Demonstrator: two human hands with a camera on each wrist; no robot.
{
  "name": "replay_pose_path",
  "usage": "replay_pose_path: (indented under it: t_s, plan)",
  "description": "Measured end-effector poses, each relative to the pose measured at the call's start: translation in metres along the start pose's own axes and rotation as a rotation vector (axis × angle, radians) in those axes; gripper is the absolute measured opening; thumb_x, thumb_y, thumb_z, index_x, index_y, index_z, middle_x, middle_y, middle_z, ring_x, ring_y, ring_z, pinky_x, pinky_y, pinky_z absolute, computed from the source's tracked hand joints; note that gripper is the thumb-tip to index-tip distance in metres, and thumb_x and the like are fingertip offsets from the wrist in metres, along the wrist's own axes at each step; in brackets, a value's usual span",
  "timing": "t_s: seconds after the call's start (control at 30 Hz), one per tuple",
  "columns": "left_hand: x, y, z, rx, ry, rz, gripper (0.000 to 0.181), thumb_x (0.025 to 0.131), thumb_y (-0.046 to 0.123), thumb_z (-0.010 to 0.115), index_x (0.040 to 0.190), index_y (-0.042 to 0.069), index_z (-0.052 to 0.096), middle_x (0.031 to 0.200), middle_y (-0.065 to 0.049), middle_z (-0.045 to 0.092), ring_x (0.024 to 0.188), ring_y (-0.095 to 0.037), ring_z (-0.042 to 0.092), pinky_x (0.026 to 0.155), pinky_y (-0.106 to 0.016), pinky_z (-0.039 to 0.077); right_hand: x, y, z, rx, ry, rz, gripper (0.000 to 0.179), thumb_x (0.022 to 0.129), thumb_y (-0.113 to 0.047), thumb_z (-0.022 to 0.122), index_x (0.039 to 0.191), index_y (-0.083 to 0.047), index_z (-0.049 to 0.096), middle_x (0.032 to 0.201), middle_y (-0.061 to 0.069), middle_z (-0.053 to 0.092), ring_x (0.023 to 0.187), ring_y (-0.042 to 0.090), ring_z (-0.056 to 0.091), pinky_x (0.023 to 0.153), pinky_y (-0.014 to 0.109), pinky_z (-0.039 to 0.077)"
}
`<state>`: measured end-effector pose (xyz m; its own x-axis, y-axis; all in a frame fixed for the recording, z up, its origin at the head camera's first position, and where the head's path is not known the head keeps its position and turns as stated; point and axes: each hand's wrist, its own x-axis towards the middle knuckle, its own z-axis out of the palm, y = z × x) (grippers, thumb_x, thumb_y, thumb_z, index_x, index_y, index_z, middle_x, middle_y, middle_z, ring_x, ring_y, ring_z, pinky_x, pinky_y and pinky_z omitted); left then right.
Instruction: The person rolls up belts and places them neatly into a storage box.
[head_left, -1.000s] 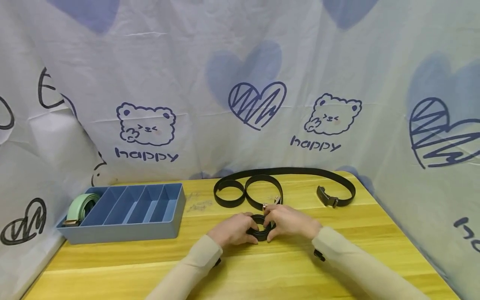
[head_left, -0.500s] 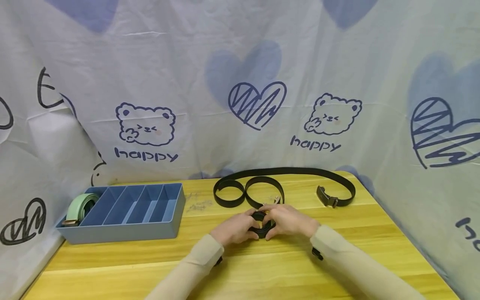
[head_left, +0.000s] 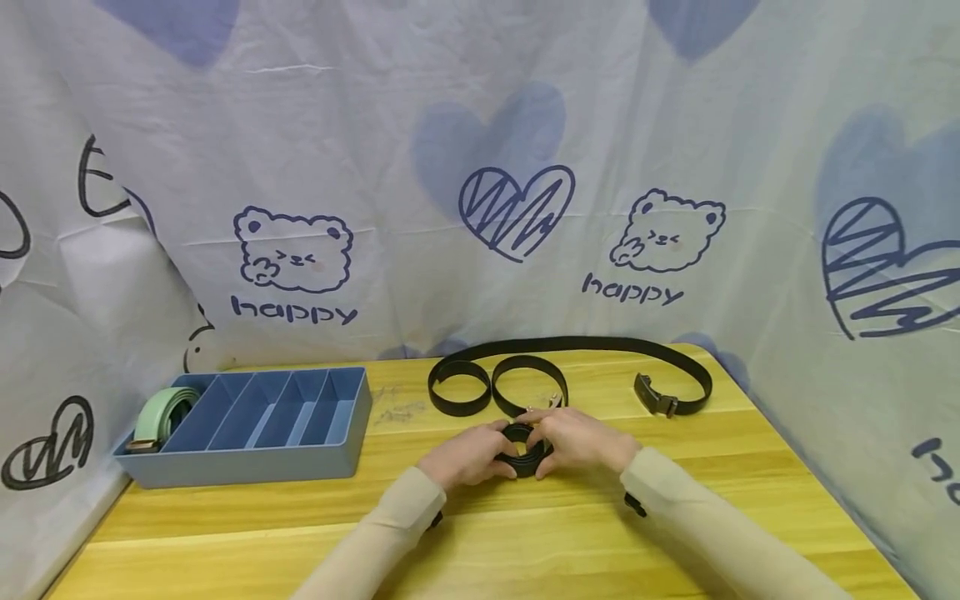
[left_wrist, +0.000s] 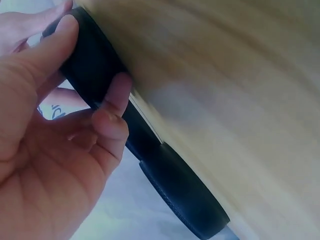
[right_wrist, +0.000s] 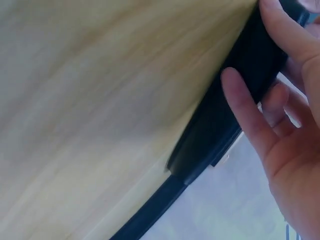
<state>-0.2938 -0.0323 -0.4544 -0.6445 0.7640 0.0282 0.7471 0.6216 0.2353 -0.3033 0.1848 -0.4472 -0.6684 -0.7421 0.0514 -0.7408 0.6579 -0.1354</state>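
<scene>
A rolled belt (head_left: pixel 525 470), black and smooth like leather, stands on its edge on the table, wound into a tight ring of several layers with a round hole in the middle. The left hand (head_left: pixel 471 457) pinches its left side and the right hand (head_left: pixel 583 442) pinches its right side, with thumbs and fingers bent around the band. Seen from the wrists, the band has a faint sheen.

Just behind the ring, a looped belt (head_left: pixel 528 362) curves in a wide black circle, with a shiny metal buckle (head_left: pixel 555 400) near the right hand. Beside it on the left, a long belt (head_left: pixel 585 342) coils into a smaller loop, then sweeps in a flat arc along the back to a dark, boxy clasp (head_left: pixel 660 402).

Well apart on the left sits a blue tray (head_left: pixel 247 463) with straight walls and five narrow compartments. The leftmost holds a pale green belt (head_left: pixel 157 412), rolled in thick, soft-looking layers. The table (head_left: pixel 525 550) has glossy yellow wood grain, and behind it hangs a creased white cloth (head_left: pixel 405 275) printed with blue hearts and bears.
</scene>
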Motion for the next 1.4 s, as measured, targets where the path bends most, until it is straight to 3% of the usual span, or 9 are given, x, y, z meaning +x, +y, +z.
replay_pose_path:
  t_s: [0.2,0.47,0.73,0.83,1.0,1.23,1.3,1.4]
  plan:
    - [-0.002,0.0,0.0,0.023,0.024,-0.015,0.025,0.094,0.035,0.07,0.115,0.023,0.075,0.123,-0.006,0.065,0.105,-0.015,0.063,0.092,-0.03,0.055,0.001,-0.003,0.005,0.008,0.048,0.04,0.043,0.076,-0.05,0.084,0.098,-0.014,0.08,0.133,0.016,0.066,0.125,0.034,0.062,0.101,0.046,0.054]
    - [-0.001,0.001,-0.004,0.012,-0.003,-0.023,0.025,0.093,0.028,0.072,0.116,0.019,0.077,0.14,-0.011,0.059,0.13,-0.025,0.058,0.103,-0.035,0.052,0.002,0.002,0.001,0.009,0.04,0.001,0.039,0.075,-0.042,0.087,0.103,-0.016,0.08,0.127,0.008,0.071,0.13,0.03,0.06,0.103,0.045,0.052]
    - [0.0,0.009,-0.003,0.149,0.056,-0.029,0.028,0.093,0.041,0.07,0.116,0.025,0.074,0.124,-0.007,0.063,0.104,-0.017,0.065,0.09,-0.031,0.055,0.003,-0.003,0.002,-0.025,0.102,-0.003,0.043,0.072,-0.049,0.087,0.097,-0.014,0.081,0.104,0.002,0.075,0.096,0.018,0.071,0.086,0.036,0.059]
    - [0.001,0.008,-0.003,0.176,0.062,-0.02,0.026,0.092,0.041,0.07,0.113,0.027,0.076,0.12,-0.006,0.066,0.101,-0.016,0.066,0.089,-0.031,0.055,0.004,-0.001,0.001,-0.012,0.086,-0.015,0.042,0.072,-0.044,0.088,0.101,-0.013,0.079,0.108,0.003,0.075,0.099,0.019,0.07,0.089,0.037,0.058]
    - [0.0,0.004,-0.004,0.142,0.021,0.02,0.023,0.092,0.035,0.072,0.111,0.024,0.078,0.125,-0.007,0.066,0.105,-0.017,0.067,0.093,-0.03,0.054,0.004,0.008,0.0,0.004,0.019,-0.034,0.042,0.075,-0.042,0.087,0.106,-0.015,0.079,0.119,0.005,0.074,0.12,0.027,0.066,0.101,0.045,0.053]
    - [-0.003,0.004,-0.001,0.157,0.07,0.0,0.028,0.091,0.045,0.071,0.11,0.025,0.075,0.118,-0.006,0.066,0.096,-0.015,0.065,0.084,-0.031,0.054,0.002,0.0,0.003,0.009,0.086,0.004,0.045,0.073,-0.05,0.085,0.1,-0.014,0.08,0.106,0.002,0.077,0.093,0.016,0.072,0.084,0.032,0.059]
    - [-0.003,0.004,0.0,0.168,0.08,-0.003,0.028,0.091,0.045,0.071,0.111,0.026,0.075,0.117,-0.006,0.067,0.097,-0.016,0.066,0.083,-0.032,0.055,0.001,0.0,0.004,0.019,0.083,0.012,0.046,0.074,-0.049,0.085,0.103,-0.014,0.079,0.107,0.001,0.077,0.094,0.015,0.072,0.086,0.032,0.059]
    - [-0.003,0.005,-0.001,0.184,0.06,0.0,0.026,0.092,0.041,0.07,0.112,0.027,0.076,0.123,-0.007,0.067,0.103,-0.019,0.067,0.086,-0.034,0.056,0.0,0.001,0.004,0.044,0.057,0.007,0.045,0.076,-0.043,0.086,0.108,-0.012,0.078,0.119,0.006,0.074,0.108,0.022,0.07,0.097,0.04,0.056]
